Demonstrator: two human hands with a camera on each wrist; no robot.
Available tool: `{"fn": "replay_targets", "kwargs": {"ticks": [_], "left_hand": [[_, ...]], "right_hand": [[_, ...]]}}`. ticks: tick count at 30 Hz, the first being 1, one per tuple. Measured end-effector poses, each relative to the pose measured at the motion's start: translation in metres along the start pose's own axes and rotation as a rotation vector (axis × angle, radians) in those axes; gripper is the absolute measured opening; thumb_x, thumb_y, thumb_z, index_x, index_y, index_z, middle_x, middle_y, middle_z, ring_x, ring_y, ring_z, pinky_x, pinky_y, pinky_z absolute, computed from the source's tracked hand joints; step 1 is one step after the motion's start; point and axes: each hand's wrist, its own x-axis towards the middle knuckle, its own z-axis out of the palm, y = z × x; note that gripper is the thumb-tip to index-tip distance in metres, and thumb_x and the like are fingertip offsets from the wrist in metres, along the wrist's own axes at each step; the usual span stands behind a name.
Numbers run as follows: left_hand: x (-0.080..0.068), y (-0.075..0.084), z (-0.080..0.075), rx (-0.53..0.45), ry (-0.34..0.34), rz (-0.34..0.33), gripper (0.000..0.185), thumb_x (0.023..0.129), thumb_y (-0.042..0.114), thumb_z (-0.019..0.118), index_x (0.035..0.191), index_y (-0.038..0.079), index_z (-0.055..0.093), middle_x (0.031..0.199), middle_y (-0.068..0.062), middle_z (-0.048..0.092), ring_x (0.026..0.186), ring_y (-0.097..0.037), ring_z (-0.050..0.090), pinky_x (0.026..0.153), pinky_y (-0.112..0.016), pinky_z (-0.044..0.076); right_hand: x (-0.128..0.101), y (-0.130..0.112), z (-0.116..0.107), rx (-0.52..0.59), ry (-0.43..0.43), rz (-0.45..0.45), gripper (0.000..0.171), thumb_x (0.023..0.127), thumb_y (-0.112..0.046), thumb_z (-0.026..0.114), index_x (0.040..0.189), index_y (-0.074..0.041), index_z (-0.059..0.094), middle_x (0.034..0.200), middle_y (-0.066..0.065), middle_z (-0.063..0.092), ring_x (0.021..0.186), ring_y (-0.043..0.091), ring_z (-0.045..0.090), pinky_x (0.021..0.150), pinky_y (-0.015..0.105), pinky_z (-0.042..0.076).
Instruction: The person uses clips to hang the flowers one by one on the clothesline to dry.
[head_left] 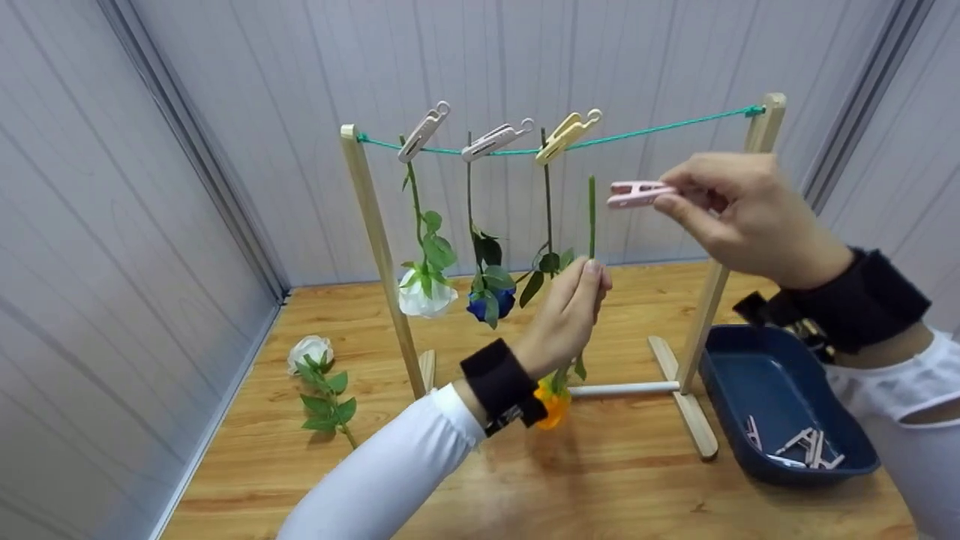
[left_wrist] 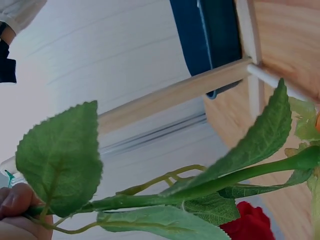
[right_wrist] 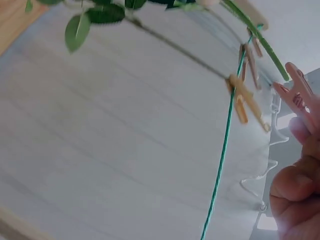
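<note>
My left hand (head_left: 562, 315) grips the green stem (head_left: 592, 217) of an orange rose (head_left: 553, 406), which hangs head down below the wrist. Serrated leaves (left_wrist: 60, 157) fan out along that stem in the left wrist view. Between thumb and fingers, my right hand (head_left: 750, 214) pinches a pink clothespin (head_left: 636, 193), just right of the stem's top end and apart from it. The clothespin's tips are spread in the right wrist view. Behind the stem runs a green line (head_left: 652, 130), where a yellow clothespin (head_left: 568, 138) holds another stem; its red bloom (left_wrist: 248, 222) shows in the left wrist view.
Two beige clothespins hold a white rose (head_left: 426, 294) and a blue rose (head_left: 501, 304) on the line. Wooden posts (head_left: 379, 247) carry it. Another white rose (head_left: 310, 352) lies on the table at left. A dark blue bin (head_left: 772, 375) with several clothespins stands at right.
</note>
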Motion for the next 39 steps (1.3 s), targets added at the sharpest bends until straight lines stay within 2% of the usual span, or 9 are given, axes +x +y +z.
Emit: {"fn": "replay_targets", "kwargs": {"ticks": [6, 9, 15, 19, 26, 33, 39], "left_hand": [[0.025, 0.002, 0.0, 0.014, 0.025, -0.026, 0.036, 0.12, 0.014, 0.025, 0.102, 0.001, 0.054, 0.077, 0.002, 0.038, 0.066, -0.01, 0.035, 0.067, -0.024, 0.033], [0.035, 0.004, -0.001, 0.022, 0.041, -0.037, 0.036, 0.121, 0.015, 0.025, 0.104, 0.0, 0.055, 0.08, 0.001, 0.039, 0.07, -0.011, 0.037, 0.069, -0.024, 0.034], [0.055, 0.003, -0.002, 0.024, 0.069, -0.044, 0.037, 0.121, 0.016, 0.024, 0.105, -0.001, 0.053, 0.088, -0.001, 0.038, 0.077, -0.012, 0.036, 0.077, -0.024, 0.032], [0.064, 0.002, -0.003, 0.005, 0.077, -0.074, 0.034, 0.121, 0.017, 0.023, 0.103, 0.006, 0.05, 0.09, -0.001, 0.035, 0.079, -0.014, 0.033, 0.079, -0.025, 0.03], [0.071, -0.004, -0.006, -0.008, 0.08, -0.132, 0.033, 0.121, 0.019, 0.023, 0.102, 0.009, 0.048, 0.094, -0.001, 0.034, 0.083, -0.013, 0.034, 0.081, -0.025, 0.03], [0.072, -0.009, -0.008, 0.002, 0.087, -0.153, 0.033, 0.122, 0.02, 0.024, 0.103, 0.01, 0.048, 0.098, -0.002, 0.037, 0.089, -0.014, 0.037, 0.084, -0.025, 0.03], [0.07, -0.012, -0.006, 0.006, 0.099, -0.163, 0.032, 0.122, 0.02, 0.024, 0.104, 0.01, 0.049, 0.098, -0.002, 0.039, 0.09, -0.015, 0.039, 0.084, -0.026, 0.031]], "right_hand": [[0.026, 0.011, -0.01, -0.144, -0.032, -0.06, 0.001, 0.095, 0.009, 0.072, 0.095, 0.009, 0.073, 0.072, 0.009, 0.057, 0.066, 0.003, 0.036, 0.06, 0.015, 0.028], [0.04, 0.015, -0.013, -0.214, -0.069, -0.063, 0.007, 0.099, 0.004, 0.071, 0.097, 0.011, 0.072, 0.075, 0.013, 0.057, 0.068, 0.006, 0.036, 0.062, 0.017, 0.027], [0.063, 0.02, -0.014, -0.278, -0.103, 0.002, 0.017, 0.103, -0.005, 0.072, 0.097, 0.011, 0.073, 0.076, 0.016, 0.058, 0.07, 0.014, 0.037, 0.066, 0.022, 0.027], [0.071, 0.026, -0.012, -0.278, -0.133, 0.068, 0.015, 0.103, -0.006, 0.072, 0.098, 0.007, 0.075, 0.078, 0.013, 0.06, 0.069, 0.015, 0.039, 0.065, 0.023, 0.027], [0.079, 0.032, -0.01, -0.258, -0.233, 0.174, 0.016, 0.105, -0.01, 0.07, 0.101, 0.005, 0.077, 0.084, 0.014, 0.067, 0.068, 0.013, 0.042, 0.063, 0.021, 0.031], [0.086, 0.038, -0.005, -0.234, -0.335, 0.236, 0.023, 0.109, -0.015, 0.066, 0.106, 0.004, 0.078, 0.088, 0.016, 0.072, 0.066, 0.011, 0.047, 0.059, 0.02, 0.036], [0.089, 0.042, -0.005, -0.223, -0.416, 0.265, 0.025, 0.11, -0.017, 0.064, 0.107, 0.004, 0.078, 0.082, 0.011, 0.067, 0.065, 0.014, 0.047, 0.058, 0.022, 0.037]]}}
